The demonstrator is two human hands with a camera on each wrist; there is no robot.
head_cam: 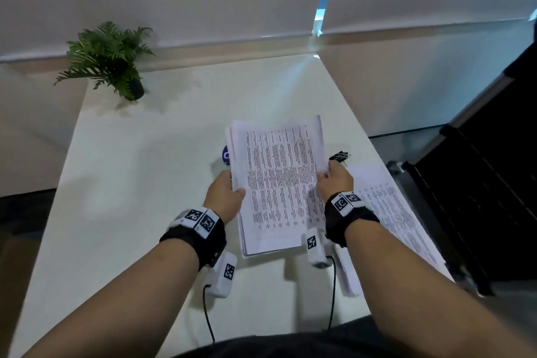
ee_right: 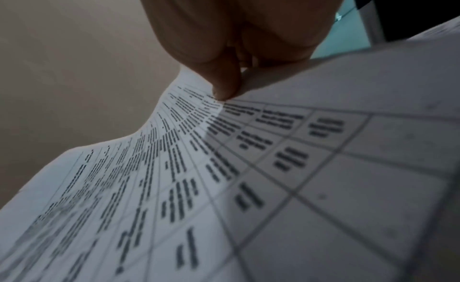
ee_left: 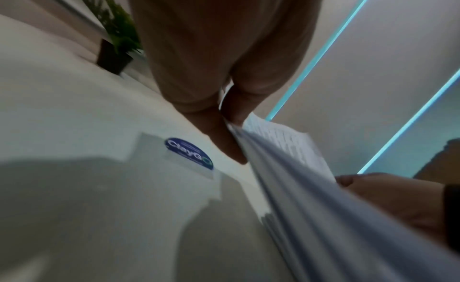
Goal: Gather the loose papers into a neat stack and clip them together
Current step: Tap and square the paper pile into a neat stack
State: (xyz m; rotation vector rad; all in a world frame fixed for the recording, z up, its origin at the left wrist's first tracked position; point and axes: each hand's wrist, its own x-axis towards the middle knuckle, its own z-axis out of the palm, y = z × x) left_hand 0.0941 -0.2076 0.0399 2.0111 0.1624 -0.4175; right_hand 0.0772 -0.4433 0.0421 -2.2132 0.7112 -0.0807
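A stack of printed papers (head_cam: 279, 183) is held above the white table (head_cam: 145, 183), its sheets slightly fanned. My left hand (head_cam: 229, 186) grips its left edge, thumb on top; in the left wrist view the hand (ee_left: 224, 117) pinches the sheets (ee_left: 286, 178). My right hand (head_cam: 331, 176) pinches the right edge, and in the right wrist view the thumb (ee_right: 224, 85) presses on the top page (ee_right: 174, 178). A black binder clip (head_cam: 340, 156) lies on the table just beyond my right hand. More printed sheets (head_cam: 398, 218) lie flat along the table's right side.
A potted fern (head_cam: 110, 58) stands at the table's far left corner. A round blue sticker (head_cam: 226, 155) shows on the tabletop beside the stack. The table's right edge drops to a dark cabinet (head_cam: 479, 183). Closed blinds hang behind the table.
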